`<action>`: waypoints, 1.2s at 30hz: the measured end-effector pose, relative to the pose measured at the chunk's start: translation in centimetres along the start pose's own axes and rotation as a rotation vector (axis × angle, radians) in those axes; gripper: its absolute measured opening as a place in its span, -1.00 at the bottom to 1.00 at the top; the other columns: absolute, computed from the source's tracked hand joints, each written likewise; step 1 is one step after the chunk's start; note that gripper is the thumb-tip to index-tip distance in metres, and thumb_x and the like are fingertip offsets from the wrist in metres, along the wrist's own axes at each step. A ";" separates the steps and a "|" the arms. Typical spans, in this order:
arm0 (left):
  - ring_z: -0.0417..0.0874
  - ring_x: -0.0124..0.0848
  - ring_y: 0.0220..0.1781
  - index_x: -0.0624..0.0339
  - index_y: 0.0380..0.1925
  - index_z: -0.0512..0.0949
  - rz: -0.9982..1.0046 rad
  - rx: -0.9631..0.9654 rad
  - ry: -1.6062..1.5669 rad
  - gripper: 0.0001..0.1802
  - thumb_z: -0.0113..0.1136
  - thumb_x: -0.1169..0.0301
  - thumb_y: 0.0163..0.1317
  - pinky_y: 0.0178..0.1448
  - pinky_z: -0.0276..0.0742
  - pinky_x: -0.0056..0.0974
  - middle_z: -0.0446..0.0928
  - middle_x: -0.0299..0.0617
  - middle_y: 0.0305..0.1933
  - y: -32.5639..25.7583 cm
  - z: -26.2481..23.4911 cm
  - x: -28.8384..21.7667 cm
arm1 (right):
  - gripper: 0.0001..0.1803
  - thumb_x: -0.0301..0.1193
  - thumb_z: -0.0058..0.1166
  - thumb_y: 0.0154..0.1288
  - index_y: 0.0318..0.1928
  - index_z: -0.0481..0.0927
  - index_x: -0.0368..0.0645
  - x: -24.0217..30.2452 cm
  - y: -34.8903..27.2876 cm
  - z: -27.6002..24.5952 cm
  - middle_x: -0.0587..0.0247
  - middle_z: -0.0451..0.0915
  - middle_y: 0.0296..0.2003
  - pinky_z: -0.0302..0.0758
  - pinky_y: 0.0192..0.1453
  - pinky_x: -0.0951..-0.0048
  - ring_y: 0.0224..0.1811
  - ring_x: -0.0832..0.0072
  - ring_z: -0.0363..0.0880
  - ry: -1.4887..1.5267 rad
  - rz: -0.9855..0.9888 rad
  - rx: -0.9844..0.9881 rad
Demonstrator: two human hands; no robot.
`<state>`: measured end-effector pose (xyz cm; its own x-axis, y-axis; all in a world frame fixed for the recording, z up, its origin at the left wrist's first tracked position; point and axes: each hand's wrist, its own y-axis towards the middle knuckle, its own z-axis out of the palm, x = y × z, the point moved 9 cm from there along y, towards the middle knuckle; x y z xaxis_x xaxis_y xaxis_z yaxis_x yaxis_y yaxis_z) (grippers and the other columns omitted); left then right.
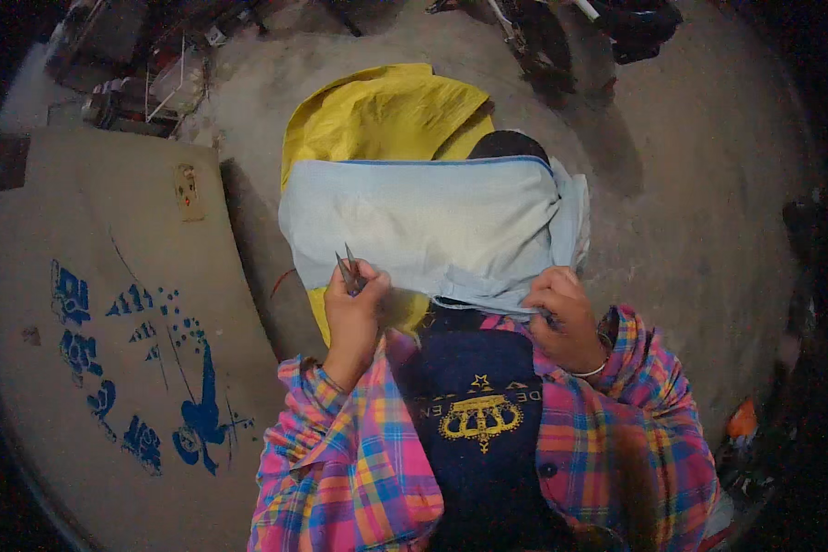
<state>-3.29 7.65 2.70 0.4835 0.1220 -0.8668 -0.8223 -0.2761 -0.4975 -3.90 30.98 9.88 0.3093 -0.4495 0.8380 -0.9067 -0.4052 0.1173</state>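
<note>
A light blue piece of cloth (414, 212), like a garment part with a darker blue edge along its far side, lies spread across my lap. My left hand (351, 317) is closed around a small pair of thread snips (348, 270), whose two pointed blades stand apart and point away from me over the cloth's near left part. At the near right corner my right hand (566, 317) pinches the gathered edge of the cloth. Beneath the cloth, a yellow woven plastic sheet or sack (377, 115) shows at the far side and lower left.
On the left stands a large brown board or carton (147, 304) with blue markings. Metal frames and assorted items (170, 87) sit at the far left. Wheel-like dark parts (534, 41) are at the top. A dark rounded thing (511, 145) shows behind the cloth. Concrete floor (708, 184) extends right.
</note>
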 end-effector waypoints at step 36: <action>0.47 -0.48 -0.42 0.33 -0.27 0.43 0.896 -0.036 0.291 -0.80 -0.01 0.53 0.06 -0.33 0.36 -0.45 0.48 -0.20 -0.38 -2.1 4.9 -19.6 | -0.80 -0.79 -0.21 -0.18 -0.51 0.38 -0.26 3.0 4.0 -20.6 0.16 0.40 -0.44 0.31 -0.19 0.51 -0.33 0.45 0.35 -0.015 -0.409 -1.062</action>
<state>-12.53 10.48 20.52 -0.2643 -0.3917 -0.8813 -0.9170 -0.1812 0.3555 -12.48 44.37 23.84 0.6343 -0.4514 0.6276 -0.5193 0.3527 0.7784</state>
